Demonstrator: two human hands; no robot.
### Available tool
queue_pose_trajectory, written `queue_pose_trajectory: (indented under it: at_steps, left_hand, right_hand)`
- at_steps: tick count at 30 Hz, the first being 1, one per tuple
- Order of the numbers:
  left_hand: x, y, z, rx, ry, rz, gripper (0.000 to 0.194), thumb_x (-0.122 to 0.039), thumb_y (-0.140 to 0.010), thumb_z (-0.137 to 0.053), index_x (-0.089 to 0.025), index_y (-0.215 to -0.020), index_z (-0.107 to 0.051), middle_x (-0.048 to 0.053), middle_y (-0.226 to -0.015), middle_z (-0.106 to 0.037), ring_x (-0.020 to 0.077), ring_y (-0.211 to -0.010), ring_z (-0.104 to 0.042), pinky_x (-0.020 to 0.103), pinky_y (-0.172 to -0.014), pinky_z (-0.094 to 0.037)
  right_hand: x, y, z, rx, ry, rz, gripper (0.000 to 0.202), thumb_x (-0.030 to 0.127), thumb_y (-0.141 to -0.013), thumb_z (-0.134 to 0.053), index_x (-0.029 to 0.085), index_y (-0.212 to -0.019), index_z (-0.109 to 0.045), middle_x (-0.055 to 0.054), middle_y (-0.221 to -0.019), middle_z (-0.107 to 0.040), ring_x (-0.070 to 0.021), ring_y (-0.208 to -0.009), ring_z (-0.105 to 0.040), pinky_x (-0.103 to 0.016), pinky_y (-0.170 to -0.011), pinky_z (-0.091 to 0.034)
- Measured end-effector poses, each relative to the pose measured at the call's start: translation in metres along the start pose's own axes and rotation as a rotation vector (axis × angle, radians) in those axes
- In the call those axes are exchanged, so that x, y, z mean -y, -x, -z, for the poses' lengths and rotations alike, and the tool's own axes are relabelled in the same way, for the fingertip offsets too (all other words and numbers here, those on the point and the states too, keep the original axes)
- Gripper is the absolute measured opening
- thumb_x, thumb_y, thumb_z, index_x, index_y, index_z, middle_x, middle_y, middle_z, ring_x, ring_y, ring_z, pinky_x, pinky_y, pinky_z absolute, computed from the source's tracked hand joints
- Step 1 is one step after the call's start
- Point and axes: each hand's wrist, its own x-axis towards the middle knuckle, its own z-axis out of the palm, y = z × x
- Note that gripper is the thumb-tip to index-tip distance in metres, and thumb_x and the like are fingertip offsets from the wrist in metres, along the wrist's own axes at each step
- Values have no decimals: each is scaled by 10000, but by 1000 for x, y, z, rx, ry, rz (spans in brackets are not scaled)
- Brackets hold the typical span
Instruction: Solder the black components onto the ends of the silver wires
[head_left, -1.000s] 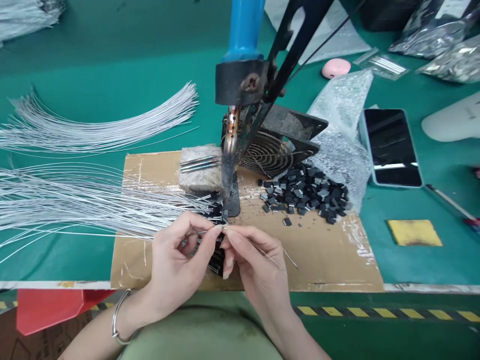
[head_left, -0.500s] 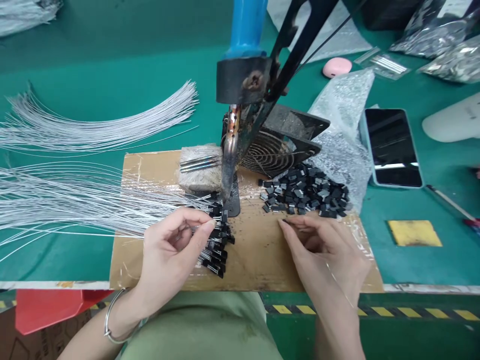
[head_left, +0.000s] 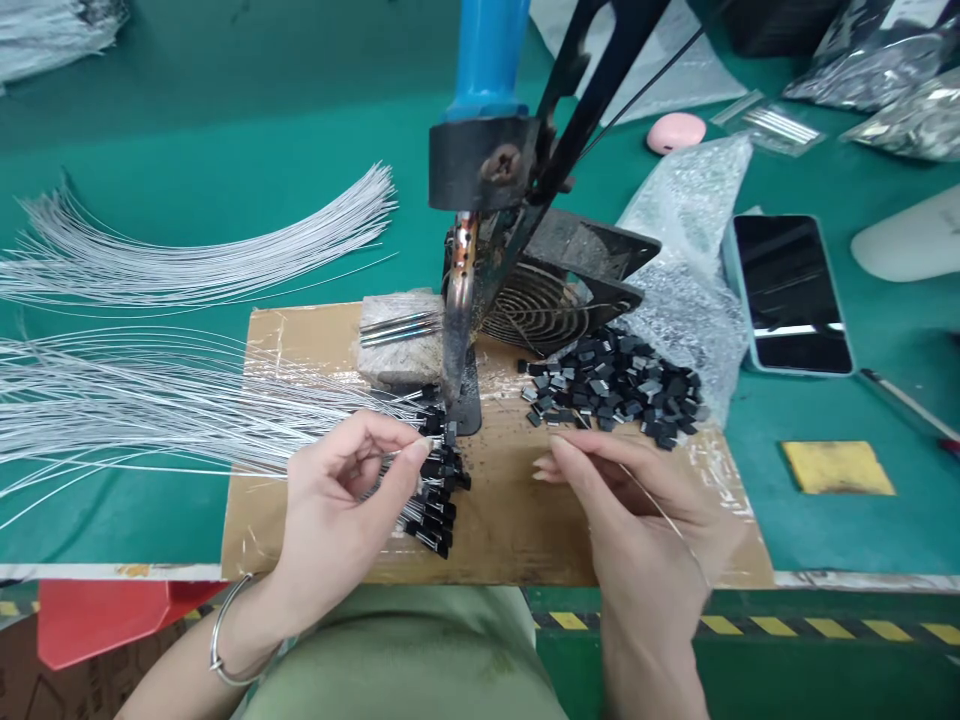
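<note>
Left of the iron [head_left: 460, 295], left hand [head_left: 352, 490] pinches maybe wire [head_left: 388, 456]; right hand [head_left: 637, 500] (pinching thin strand [head_left: 660, 511]) seems after black bits [head_left: 615, 385]; next needs care.

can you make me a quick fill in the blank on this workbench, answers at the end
A thin wire runs over the back of the ____ hand.
A bracelet circles the wrist of the ____ hand.
The small parts piled on the cardboard are mostly ____ in colour.
The flat pad near the phone is ____ in colour.

Missing words: right; left; black; yellow
</note>
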Motion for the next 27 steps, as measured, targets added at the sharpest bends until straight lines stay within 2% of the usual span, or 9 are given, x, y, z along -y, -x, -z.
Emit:
queue_pose_trajectory:
  at_steps: [6,9,13,20,27]
  left_hand:
    - [-2,-1,-2,-9,5,-12,105,-167,-863,-741,-182,-762,-718,-33,-592,-603,77,-493,-410,207,-460,-301]
    - [0,0,-2,-15,29,-25,108,-162,-883,-733,-183,-778,-720,-30,-619,-625,74,-505,-430,196,-468,-317]
    - [5,1,-2,3,75,-34,90,-157,-905,-742,-192,-822,-748,-24,-647,-658,80,-538,-499,181,-493,-378]
    - [3,-1,-4,-16,98,-42,94,-127,-894,-758,-195,-831,-764,-24,-684,-707,69,-574,-569,147,-528,-434]
    - [4,-1,-2,-4,0,-5,70,-173,-903,-748,-204,-842,-763,-18,-698,-708,82,-561,-550,195,-512,-390]
  right_hand:
    - [10,6,-18,180,-201,-132,51,195,-851,-840,246,-844,-839,12,-706,-734,-112,-545,-656,-227,-500,-579]
    - [14,6,-25,227,-246,-189,39,206,-846,-842,241,-831,-837,18,-666,-725,-102,-510,-638,-209,-475,-559]
    - [17,6,-28,258,-294,-244,40,216,-841,-848,251,-824,-837,34,-601,-708,-88,-481,-623,-188,-476,-542]
    - [16,6,-32,262,-281,-243,33,240,-858,-841,241,-829,-826,37,-584,-684,-83,-462,-591,-184,-442,-510]
    - [17,4,-34,285,-356,-255,38,236,-892,-816,250,-863,-836,41,-584,-694,-75,-483,-621,-163,-488,-544]
